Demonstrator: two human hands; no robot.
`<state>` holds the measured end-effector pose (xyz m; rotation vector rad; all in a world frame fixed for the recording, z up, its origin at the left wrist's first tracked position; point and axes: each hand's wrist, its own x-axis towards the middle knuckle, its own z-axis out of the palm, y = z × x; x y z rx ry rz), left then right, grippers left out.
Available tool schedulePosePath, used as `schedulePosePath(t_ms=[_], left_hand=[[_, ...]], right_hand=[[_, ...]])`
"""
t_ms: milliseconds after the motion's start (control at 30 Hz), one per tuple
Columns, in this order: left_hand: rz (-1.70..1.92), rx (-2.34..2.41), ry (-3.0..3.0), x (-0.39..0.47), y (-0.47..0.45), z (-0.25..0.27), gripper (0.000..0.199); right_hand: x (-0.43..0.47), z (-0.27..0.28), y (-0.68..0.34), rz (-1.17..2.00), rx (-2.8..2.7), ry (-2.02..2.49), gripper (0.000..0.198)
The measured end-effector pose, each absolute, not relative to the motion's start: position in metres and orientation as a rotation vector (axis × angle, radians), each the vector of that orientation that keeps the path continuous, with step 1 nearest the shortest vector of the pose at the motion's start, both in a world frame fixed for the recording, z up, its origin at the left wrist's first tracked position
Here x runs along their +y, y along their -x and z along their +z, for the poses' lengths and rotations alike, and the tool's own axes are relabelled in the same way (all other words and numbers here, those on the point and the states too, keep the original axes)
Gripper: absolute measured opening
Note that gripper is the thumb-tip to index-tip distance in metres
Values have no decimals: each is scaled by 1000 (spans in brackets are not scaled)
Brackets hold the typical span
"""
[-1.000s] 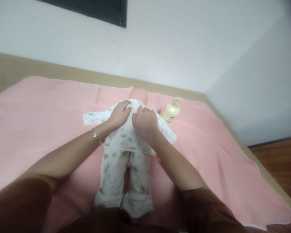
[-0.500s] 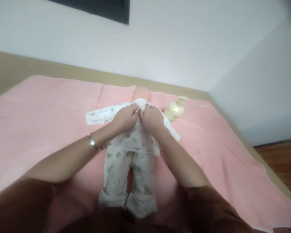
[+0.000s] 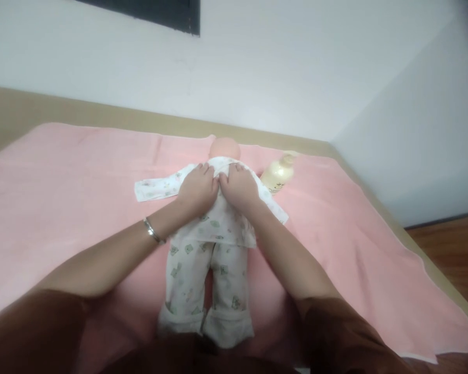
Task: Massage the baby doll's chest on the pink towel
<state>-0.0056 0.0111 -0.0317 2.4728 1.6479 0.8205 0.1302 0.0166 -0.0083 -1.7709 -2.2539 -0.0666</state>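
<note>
Fingers (image 3: 205,168) curled nearly closed, your left hand (image 3: 199,190) and right hand (image 3: 239,189) seem to pinch the shirt (image 3: 214,225) on the doll (image 3: 225,147) at frame centre, apparently straightening it, which calls for even, gentle tension.

- Doll's top (image 3: 214,221): white, scattered with small, faded prints, mostly soft green with hints of pink.
- Doll's trousers (image 3: 187,272): creamy white, dotted with small green diamond-like motifs; their turned-up cuffs (image 3: 228,328) are plain and pale.
- Doll's head (image 3: 225,148): pale pink.
- Bottle (image 3: 278,175): pale creamy yellow with dark lettering.
- Blanket (image 3: 81,176): plain soft pink, edged with a thin, paler line.
- Worktop (image 3: 15,110): plain tan.
- Bracelet (image 3: 151,229): shiny silver.
- Person's sleeves (image 3: 33,324): solid dark brown.
- Walls (image 3: 265,72): plain white, shading to bluish grey.
- Panel (image 3: 167,13): almost black.
- Floor (image 3: 454,249): reddish brown with wood-like streaks.
</note>
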Motion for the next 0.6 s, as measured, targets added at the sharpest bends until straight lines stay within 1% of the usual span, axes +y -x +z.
schedulePosePath(t_ms=[133,233,400,500,600], left_hand=[[794,1581,-2612,2,1,-30,34],[741,1576,-2487,11,6,-26,36],[816,1605,-2233,34,19,-30,35],[842,1623,-2231,39,22,-37,38],[831,1642,-2267,36,21,-37,39]], right_hand=[[23,-10,-132,-23,-2249,1800,43],[16,-5,-130,-31,-2260,1823,43],[-8,3,-121,-121,-2325,1877,44],[-17,1,-117,-224,-2399,1808,45],[-17,-1,-117,-180,-2404,1791,44]])
